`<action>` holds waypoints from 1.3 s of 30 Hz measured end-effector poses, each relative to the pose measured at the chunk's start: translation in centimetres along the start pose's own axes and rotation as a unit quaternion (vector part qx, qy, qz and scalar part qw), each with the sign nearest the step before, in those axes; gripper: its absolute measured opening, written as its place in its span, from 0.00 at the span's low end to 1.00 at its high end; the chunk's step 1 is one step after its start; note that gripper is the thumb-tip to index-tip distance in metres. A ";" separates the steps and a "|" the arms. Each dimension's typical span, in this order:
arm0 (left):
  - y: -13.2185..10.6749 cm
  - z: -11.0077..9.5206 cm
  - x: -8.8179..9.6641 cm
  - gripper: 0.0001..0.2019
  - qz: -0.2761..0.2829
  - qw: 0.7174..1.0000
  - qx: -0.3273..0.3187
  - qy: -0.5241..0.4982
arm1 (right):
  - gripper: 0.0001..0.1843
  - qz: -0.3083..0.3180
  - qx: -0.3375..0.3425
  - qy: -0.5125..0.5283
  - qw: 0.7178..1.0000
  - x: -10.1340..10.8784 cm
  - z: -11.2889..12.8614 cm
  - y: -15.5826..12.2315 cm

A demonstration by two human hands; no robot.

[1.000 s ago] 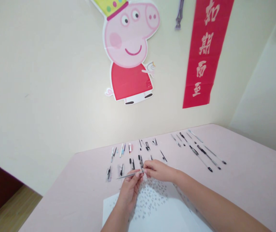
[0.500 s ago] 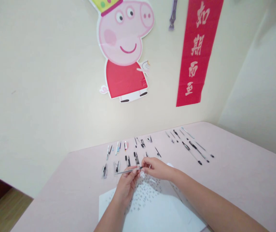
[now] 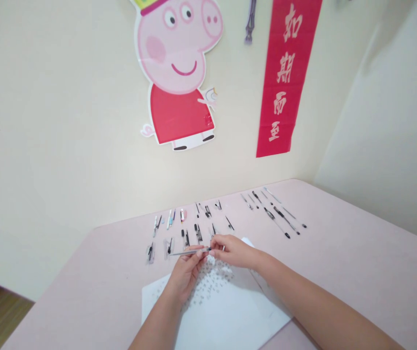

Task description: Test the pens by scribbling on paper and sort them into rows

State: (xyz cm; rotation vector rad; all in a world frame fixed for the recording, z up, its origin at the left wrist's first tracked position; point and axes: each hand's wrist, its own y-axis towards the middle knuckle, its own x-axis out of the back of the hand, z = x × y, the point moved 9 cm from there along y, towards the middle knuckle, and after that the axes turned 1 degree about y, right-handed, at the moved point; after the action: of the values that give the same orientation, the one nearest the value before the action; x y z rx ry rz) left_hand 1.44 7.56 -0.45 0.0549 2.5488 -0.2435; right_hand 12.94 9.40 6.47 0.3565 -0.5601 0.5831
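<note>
A slim grey pen refill (image 3: 188,253) with a dark right end lies almost level between my hands. My left hand (image 3: 186,273) is closed on it, thumb on top and fingers beneath. The fingers of my right hand (image 3: 232,250) are pinched together at its dark end; what lies between those fingertips is partly hidden. Under both hands is a white sheet of paper (image 3: 226,316) covered near its far edge with many small grey marks or bits. Small crumpled white pieces (image 3: 212,260) show just below the fingertips.
Taken-apart pens (image 3: 197,233) lie in rows beyond my hands, some beside clear plastic pieces (image 3: 150,253). More long pens and refills (image 3: 277,221) are spread at the back right of the pink table (image 3: 357,272). The wall carries a pig cutout (image 3: 181,112) and a red banner (image 3: 285,78).
The view has turned slightly, so the table and wall sit further left and a little higher. Both hands keep nearly the same hold on the pen refill.
</note>
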 end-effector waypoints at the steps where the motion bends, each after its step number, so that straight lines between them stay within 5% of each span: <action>1: 0.0 0.0 0.0 0.12 -0.001 1.000 -0.001 0.001 | 0.02 -0.004 0.001 -0.003 1.000 0.1 0.1 -0.1; 16: -0.3 0.1 -0.2 0.12 0.004 1.000 0.009 0.016 | 0.16 0.028 0.005 -0.027 0.999 -0.8 -0.1 -0.4; 21: -0.3 0.2 -0.2 0.12 0.001 1.000 0.010 0.011 | 0.02 0.003 0.001 -0.020 1.000 -0.4 -0.3 -0.5; 27: -0.3 0.2 -0.1 0.12 -0.004 1.000 0.013 0.015 | 0.03 0.005 0.003 -0.043 0.999 -0.4 -0.1 -0.5; 34: -0.3 0.3 -0.1 0.12 -0.003 1.000 0.014 0.020 | 0.16 0.026 0.016 -0.036 0.999 -0.9 -0.4 -0.3; 39: -0.2 0.3 -0.1 0.12 -0.003 1.000 0.013 0.016 | 0.05 -0.003 0.020 -0.032 0.999 -0.4 -0.5 -0.4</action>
State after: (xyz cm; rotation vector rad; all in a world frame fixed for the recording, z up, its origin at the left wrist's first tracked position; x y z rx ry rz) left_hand 1.68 7.27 -0.60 0.0626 2.5786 -0.2795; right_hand 13.08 9.16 5.78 0.4147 -0.6095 0.5796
